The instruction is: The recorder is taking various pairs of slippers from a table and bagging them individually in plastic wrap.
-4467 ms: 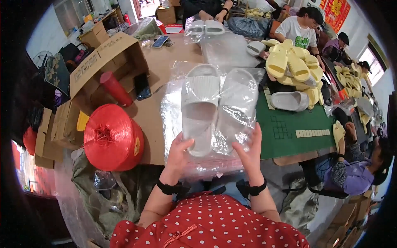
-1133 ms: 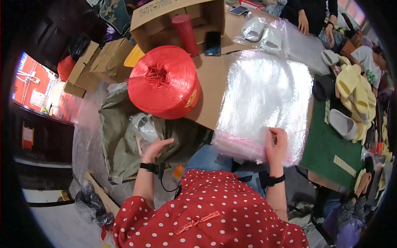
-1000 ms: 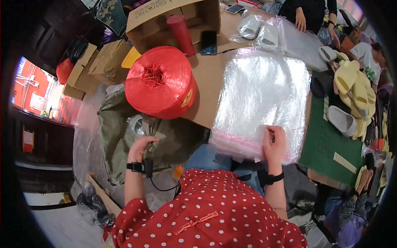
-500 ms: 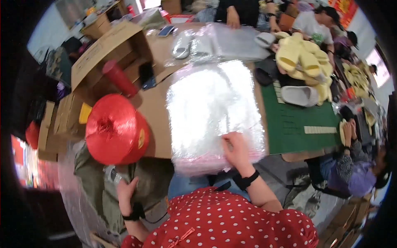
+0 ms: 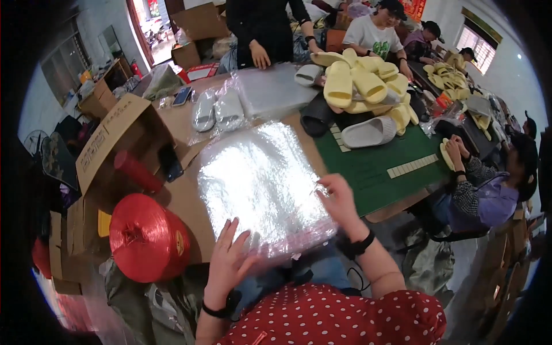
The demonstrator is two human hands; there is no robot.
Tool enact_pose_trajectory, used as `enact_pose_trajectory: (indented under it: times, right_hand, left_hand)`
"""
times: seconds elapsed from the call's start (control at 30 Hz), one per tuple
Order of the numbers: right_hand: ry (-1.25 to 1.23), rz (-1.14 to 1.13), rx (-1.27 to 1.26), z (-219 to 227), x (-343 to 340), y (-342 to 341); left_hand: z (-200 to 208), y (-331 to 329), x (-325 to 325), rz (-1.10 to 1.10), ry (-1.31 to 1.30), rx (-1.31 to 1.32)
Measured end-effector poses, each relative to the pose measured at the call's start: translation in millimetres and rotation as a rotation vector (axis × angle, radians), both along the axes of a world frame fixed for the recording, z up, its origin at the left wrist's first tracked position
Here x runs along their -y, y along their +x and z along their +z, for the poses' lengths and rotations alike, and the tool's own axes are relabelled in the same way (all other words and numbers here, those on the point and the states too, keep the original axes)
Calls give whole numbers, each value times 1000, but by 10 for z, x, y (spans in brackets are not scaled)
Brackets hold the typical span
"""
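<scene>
Lying between the two hands is a stack of clear plastic bags, shiny on top and pinkish along its near edge. The left hand is at the near left corner of this stack, holding nothing, its fingers spread and pointing forward; whether they touch the plastic is hard to tell. The right hand is at the stack's right edge, fingers bent toward the thumb, and I cannot tell whether it pinches a bag or merely rests there. Just left of the left hand, a big red roll of twine sits on the brown table, with a red cylinder and a dark phone farther forward, by an open cardboard box. Ahead of both hands, past the stack, lies a pair of pale grey slippers in clear film, next to a flat pile of clear plastic. Forward and right of the right hand are a green mat, a single grey slipper and, beyond it, a heap of yellow slippers. Well to the right of the right hand, a seated person in purple holds a yellow slipper.
</scene>
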State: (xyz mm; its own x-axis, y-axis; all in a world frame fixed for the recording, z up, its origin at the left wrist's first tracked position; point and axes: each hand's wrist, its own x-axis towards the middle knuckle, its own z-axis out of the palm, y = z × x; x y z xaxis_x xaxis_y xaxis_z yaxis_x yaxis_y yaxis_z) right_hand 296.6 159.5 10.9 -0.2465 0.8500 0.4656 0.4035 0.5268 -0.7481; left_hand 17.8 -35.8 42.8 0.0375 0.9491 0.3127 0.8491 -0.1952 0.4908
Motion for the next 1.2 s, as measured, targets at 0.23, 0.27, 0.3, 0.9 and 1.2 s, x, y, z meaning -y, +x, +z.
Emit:
enact_pose_trajectory:
  times: [0.23,0.27,0.3,0.9,1.2]
  right_hand:
    - [302,-339,134,264,-1550,777]
    - [297,-438,164,263,-1850,909]
    - [318,-494,175,362,-2062,949]
    - [585,-564,1235,398,-2696,1004]
    - [205,-71,1075,-89,-946,225]
  left_hand:
    - [-653,-16,-460,3,-89,-112]
    - [-667,8,-480,-3,-84,-88]
    - [-782,-13,-484,-12,-76,-43]
    - [-826,31,-459,39,-107,-4]
    - [-833,15,-479,38,-93,-10]
